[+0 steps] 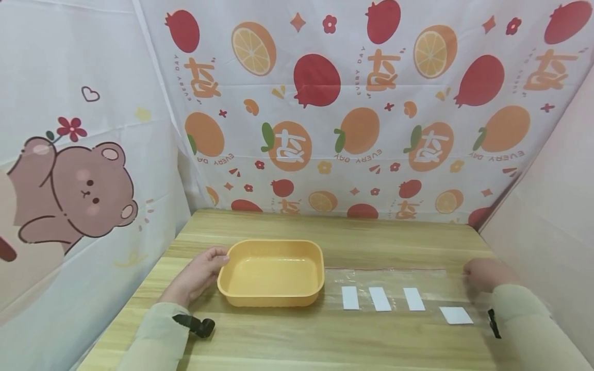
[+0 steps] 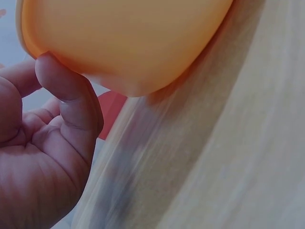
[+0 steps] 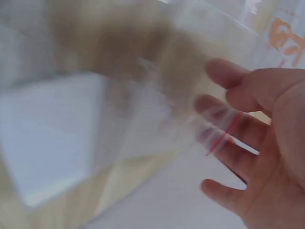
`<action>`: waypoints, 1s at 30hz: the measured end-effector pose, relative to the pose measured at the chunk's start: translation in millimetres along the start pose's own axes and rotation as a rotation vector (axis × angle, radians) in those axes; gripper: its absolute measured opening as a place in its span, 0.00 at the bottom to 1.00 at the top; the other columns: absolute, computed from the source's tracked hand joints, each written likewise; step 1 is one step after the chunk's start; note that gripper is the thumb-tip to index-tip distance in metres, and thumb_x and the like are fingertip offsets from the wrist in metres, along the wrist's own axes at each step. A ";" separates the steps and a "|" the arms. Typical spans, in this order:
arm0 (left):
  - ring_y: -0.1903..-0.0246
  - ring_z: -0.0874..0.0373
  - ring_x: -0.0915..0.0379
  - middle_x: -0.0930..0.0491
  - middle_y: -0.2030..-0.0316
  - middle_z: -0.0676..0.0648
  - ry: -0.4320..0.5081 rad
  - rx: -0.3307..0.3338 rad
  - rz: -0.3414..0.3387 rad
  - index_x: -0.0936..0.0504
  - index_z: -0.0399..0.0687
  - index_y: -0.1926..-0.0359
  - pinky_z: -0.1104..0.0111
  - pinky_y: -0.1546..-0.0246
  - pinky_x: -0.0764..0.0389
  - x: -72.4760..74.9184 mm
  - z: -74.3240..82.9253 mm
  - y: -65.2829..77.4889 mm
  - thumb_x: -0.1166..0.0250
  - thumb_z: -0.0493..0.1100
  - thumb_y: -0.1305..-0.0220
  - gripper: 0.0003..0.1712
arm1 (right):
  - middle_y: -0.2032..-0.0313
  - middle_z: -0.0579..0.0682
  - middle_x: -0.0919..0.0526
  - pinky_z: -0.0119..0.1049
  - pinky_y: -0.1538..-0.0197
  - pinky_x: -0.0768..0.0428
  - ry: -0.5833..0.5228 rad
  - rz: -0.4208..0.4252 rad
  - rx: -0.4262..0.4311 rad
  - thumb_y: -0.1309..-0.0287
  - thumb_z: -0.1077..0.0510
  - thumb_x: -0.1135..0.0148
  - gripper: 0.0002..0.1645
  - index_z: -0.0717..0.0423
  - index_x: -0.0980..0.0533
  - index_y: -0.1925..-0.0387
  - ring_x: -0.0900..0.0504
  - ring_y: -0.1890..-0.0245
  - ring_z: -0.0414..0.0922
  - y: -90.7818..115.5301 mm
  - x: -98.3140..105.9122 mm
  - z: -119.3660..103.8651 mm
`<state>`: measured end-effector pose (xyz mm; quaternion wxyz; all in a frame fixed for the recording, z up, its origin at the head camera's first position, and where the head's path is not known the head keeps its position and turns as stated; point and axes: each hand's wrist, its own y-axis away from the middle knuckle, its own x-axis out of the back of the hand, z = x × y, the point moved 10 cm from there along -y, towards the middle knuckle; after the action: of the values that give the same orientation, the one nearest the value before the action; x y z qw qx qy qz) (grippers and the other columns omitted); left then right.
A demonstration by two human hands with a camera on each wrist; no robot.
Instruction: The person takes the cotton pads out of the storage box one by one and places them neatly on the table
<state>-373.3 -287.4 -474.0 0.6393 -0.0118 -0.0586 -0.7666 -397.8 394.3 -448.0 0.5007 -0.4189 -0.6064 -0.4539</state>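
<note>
A yellow rectangular tray (image 1: 271,301) stands on the table with nothing inside it. At its left rim my left hand (image 1: 197,275) grips the edge; in the left wrist view the thumb (image 2: 64,78) lies on the rim. On the right, my blurred right hand (image 1: 487,273) holds the end of a clear zip bag (image 3: 138,109) with a red seal line and a white label (image 3: 55,136). Thumb and forefinger close together there, and the other fingers show through the plastic. The bag's exact pinch point is hard to see.
Several clear zip bags (image 1: 336,278) lie in a row right of the tray, with white labels (image 1: 380,299) on them. The wooden table (image 1: 278,340) is bounded by a fruit-print cloth (image 1: 362,180) behind and a bear-print cloth (image 1: 153,216) on the left.
</note>
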 end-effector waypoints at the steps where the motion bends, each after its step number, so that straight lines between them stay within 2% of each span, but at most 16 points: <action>1: 0.55 0.53 0.22 0.24 0.50 0.37 -0.009 -0.009 -0.010 0.36 0.27 0.38 0.64 0.56 0.16 -0.8 0.9 -0.3 0.47 0.42 0.21 0.23 | 0.78 0.43 0.26 0.46 0.69 0.27 0.004 0.008 -0.009 0.40 0.62 0.40 0.13 0.46 0.27 0.79 0.29 0.74 0.45 -1.3 -2.2 2.7; 5: 0.55 0.53 0.22 0.24 0.49 0.35 -0.007 -0.012 -0.003 0.36 0.27 0.38 0.64 0.56 0.16 -0.3 1.2 -2.1 0.46 0.42 0.21 0.23 | 0.70 0.50 0.19 0.60 0.65 0.21 0.061 0.104 -0.027 0.36 0.59 0.41 0.08 0.48 0.19 0.70 0.20 0.66 0.57 -5.9 -0.6 8.4; 8: 0.55 0.53 0.21 0.23 0.49 0.36 -0.002 -0.013 -0.001 0.36 0.27 0.37 0.64 0.56 0.16 -0.2 1.5 -2.1 0.46 0.43 0.22 0.24 | 0.62 0.59 0.20 0.70 0.64 0.23 0.048 0.175 -0.065 0.37 0.58 0.42 0.09 0.53 0.17 0.62 0.22 0.58 0.68 -5.9 4.3 11.3; 12: 0.54 0.53 0.21 0.23 0.49 0.37 -0.003 -0.017 -0.012 0.37 0.26 0.37 0.63 0.55 0.17 -1.0 2.0 -1.5 0.45 0.43 0.22 0.25 | 0.57 0.67 0.23 0.71 0.61 0.25 -0.036 0.215 -0.106 0.37 0.59 0.47 0.16 0.61 0.19 0.54 0.24 0.55 0.72 -2.6 9.0 13.8; 16: 0.54 0.53 0.22 0.23 0.49 0.38 -0.003 -0.013 -0.012 0.36 0.27 0.37 0.63 0.54 0.17 -1.1 2.1 -1.8 0.45 0.43 0.22 0.25 | 0.55 0.69 0.22 0.68 0.59 0.24 -0.097 0.167 -0.105 0.37 0.61 0.51 0.19 0.65 0.21 0.50 0.22 0.57 0.71 1.6 7.0 10.7; 20: 0.54 0.53 0.22 0.23 0.49 0.38 -0.008 -0.013 -0.017 0.37 0.27 0.37 0.64 0.54 0.17 -1.1 3.9 -2.8 0.45 0.44 0.22 0.26 | 0.57 0.66 0.18 0.65 0.58 0.22 -0.122 0.104 -0.076 0.39 0.62 0.47 0.15 0.64 0.20 0.54 0.19 0.58 0.66 6.7 -2.8 4.8; 24: 0.54 0.54 0.22 0.24 0.49 0.38 -0.008 -0.013 -0.017 0.37 0.27 0.36 0.64 0.54 0.17 -0.2 5.1 -2.9 0.45 0.44 0.22 0.26 | 0.58 0.66 0.17 0.66 0.56 0.22 -0.158 0.079 -0.060 0.38 0.60 0.41 0.13 0.64 0.21 0.55 0.19 0.56 0.66 8.2 -14.0 1.4; 30: 0.54 0.54 0.23 0.25 0.48 0.37 -0.018 -0.002 -0.016 0.39 0.26 0.35 0.64 0.54 0.17 -0.8 1.0 -0.6 0.46 0.43 0.21 0.26 | 0.59 0.66 0.18 0.65 0.57 0.23 -0.144 0.076 -0.053 0.37 0.60 0.41 0.14 0.65 0.22 0.54 0.20 0.58 0.64 6.9 -19.9 -2.5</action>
<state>-373.8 -286.4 -473.2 0.6328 -0.0189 -0.0637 -0.7715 -387.7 392.5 -466.5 0.4615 -0.4864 -0.6121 -0.4193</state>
